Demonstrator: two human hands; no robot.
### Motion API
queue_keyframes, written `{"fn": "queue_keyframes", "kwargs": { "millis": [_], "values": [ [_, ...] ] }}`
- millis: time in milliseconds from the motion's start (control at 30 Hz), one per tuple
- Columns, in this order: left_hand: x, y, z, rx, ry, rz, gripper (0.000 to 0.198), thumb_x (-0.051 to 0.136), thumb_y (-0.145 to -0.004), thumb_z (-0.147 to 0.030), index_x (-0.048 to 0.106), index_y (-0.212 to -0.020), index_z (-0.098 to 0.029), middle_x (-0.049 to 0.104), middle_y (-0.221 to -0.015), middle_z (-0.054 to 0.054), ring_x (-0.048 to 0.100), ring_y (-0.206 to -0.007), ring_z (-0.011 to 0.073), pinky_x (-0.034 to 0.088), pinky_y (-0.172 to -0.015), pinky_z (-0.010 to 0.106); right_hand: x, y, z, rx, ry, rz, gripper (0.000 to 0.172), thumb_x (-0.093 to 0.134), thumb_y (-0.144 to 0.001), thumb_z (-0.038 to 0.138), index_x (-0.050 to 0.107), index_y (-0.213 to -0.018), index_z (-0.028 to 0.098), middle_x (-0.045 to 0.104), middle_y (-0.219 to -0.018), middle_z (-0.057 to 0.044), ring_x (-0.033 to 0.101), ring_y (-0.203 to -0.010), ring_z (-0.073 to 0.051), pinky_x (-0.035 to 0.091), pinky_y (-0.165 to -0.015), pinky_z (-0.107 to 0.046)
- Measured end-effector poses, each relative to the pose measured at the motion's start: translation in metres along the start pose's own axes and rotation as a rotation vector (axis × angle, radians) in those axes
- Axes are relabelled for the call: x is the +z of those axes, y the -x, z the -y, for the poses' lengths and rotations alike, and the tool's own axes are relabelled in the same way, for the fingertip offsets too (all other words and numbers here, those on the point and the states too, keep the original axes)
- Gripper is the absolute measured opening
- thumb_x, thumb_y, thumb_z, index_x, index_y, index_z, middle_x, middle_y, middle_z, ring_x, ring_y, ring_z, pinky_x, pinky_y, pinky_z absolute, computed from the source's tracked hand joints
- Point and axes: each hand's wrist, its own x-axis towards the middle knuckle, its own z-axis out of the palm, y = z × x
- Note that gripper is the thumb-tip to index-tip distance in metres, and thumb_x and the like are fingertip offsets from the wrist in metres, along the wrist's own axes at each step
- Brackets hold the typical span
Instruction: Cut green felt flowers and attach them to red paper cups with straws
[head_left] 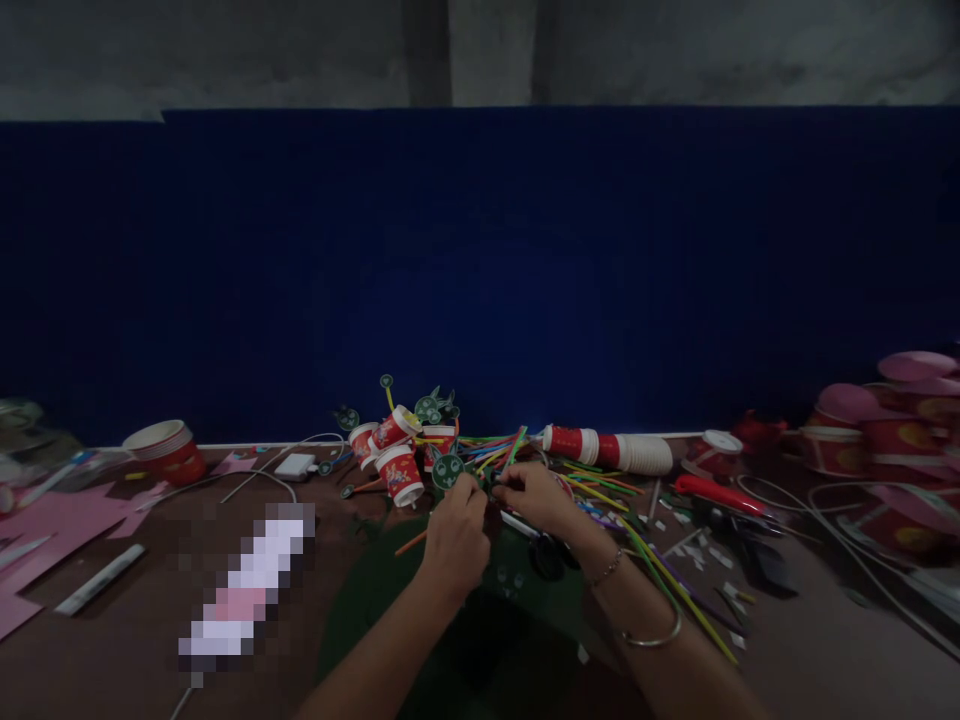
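My left hand (459, 530) is closed around an orange straw (409, 543), whose end sticks out to the left below the fingers. Just above those fingers shows a green paper cutout with an animal face (449, 470); whether it is fixed to the straw is hidden. My right hand (536, 497) pinches a small dark piece close beside the left fingertips, too small to name. Under both hands lies dark green paper (375, 590). Black-handled scissors (547, 555) rest below my right wrist.
Red-and-white paper cups (399, 475) with straws and green cutouts stand behind my left hand. Loose coloured straws (600, 490), a cup stack (607, 449), a red-handled tool (720, 492) and white scraps lie rightward. Pink paper (60, 530) and a white pen (101, 580) lie left.
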Motion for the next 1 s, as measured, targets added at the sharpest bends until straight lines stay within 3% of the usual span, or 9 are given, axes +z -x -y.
{"fn": "queue_keyframes", "kwargs": {
  "millis": [200,467,767,1000],
  "values": [
    [-0.002,-0.002,-0.002,-0.019,0.043,-0.001,0.012,0.046,-0.077,-0.009,0.047,-0.071,-0.019,0.048,-0.084,0.005,0.050,-0.067,0.0159,0.041,-0.059,0.028,0.004,0.002,0.003,-0.128,0.119,-0.080,0.012,0.053,-0.071,0.019,0.053,-0.059,0.016,0.051,-0.053,0.003,0.043,-0.052,-0.010,0.029,-0.050,-0.021],
    [-0.005,-0.006,-0.008,0.005,0.134,-0.059,0.007,0.044,-0.079,-0.014,0.042,-0.077,-0.020,0.045,-0.081,0.005,0.050,-0.068,0.0174,0.041,-0.059,0.028,-0.003,0.005,0.007,-0.144,0.103,-0.021,0.013,0.052,-0.071,0.016,0.049,-0.058,0.017,0.046,-0.052,0.004,0.040,-0.052,-0.010,0.027,-0.050,-0.021],
    [-0.012,-0.003,-0.008,0.038,0.299,-0.130,0.020,0.047,-0.067,-0.008,0.036,-0.078,-0.021,0.041,-0.078,0.002,0.044,-0.067,0.0162,0.037,-0.058,0.029,-0.002,0.001,0.006,0.014,-0.236,0.072,0.019,0.057,-0.071,0.032,0.056,-0.062,0.015,0.053,-0.057,0.002,0.047,-0.055,-0.011,0.035,-0.052,-0.022],
    [-0.015,0.000,-0.008,0.105,0.385,-0.223,0.022,0.045,-0.067,-0.005,0.035,-0.078,-0.021,0.041,-0.075,0.002,0.043,-0.068,0.0160,0.037,-0.058,0.027,-0.009,0.003,0.011,0.073,-0.356,0.107,0.021,0.066,-0.064,0.032,0.055,-0.060,0.014,0.051,-0.052,0.004,0.044,-0.051,-0.009,0.034,-0.048,-0.021]
  ]
}}
